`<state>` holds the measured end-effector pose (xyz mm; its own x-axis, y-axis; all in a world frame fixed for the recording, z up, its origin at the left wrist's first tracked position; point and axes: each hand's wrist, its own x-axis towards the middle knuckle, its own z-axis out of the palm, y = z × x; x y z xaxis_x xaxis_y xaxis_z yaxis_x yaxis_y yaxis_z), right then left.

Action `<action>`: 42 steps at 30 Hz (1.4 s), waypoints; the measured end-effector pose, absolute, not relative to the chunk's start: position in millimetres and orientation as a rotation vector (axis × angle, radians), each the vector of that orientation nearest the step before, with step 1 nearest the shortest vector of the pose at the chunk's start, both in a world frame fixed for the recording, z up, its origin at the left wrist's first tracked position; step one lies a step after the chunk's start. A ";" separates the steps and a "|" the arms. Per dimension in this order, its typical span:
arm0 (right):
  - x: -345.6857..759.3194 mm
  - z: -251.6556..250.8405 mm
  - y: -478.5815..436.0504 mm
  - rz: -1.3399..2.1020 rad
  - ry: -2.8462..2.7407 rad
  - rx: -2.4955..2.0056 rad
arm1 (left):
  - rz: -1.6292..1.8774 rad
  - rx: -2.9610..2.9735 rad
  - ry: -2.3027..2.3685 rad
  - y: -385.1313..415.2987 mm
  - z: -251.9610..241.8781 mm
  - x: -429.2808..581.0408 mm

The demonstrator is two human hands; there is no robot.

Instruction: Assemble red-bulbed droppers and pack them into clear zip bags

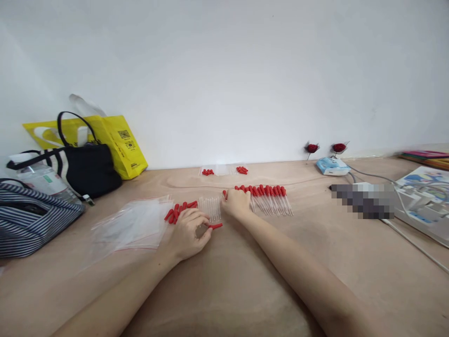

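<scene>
My left hand (187, 234) rests on the table with its fingers curled, pinching a red rubber cap (215, 226) at the fingertips. Just beyond it lies a loose pile of red caps (178, 210) and a row of clear glass tubes (210, 207). My right hand (236, 202) is closed over the left end of a row of finished droppers (268, 197) with red caps on clear tubes; what its fingers grip is hidden.
Clear zip bags (135, 224) lie left of the caps. Further red caps in bags (224, 170) sit by the wall. A striped bag (31, 217), black handbag (87, 168) and yellow bag (121, 142) stand at left. A cabled device (421, 206) lies at right.
</scene>
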<state>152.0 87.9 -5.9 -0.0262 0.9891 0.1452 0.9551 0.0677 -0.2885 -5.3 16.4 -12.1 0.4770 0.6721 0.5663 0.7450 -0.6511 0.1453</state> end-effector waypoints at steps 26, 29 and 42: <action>251.6 -35.5 26.5 0.082 -2.337 -1.154 | -0.819 -2.873 -1.203 16.1 -27.9 32.5; 258.9 -41.6 15.0 0.096 -2.346 -1.116 | -0.831 -2.840 -1.210 16.4 -30.1 33.3; 251.2 -46.8 6.9 -0.036 -2.350 -0.950 | -0.749 -2.716 -1.286 14.5 -34.2 35.0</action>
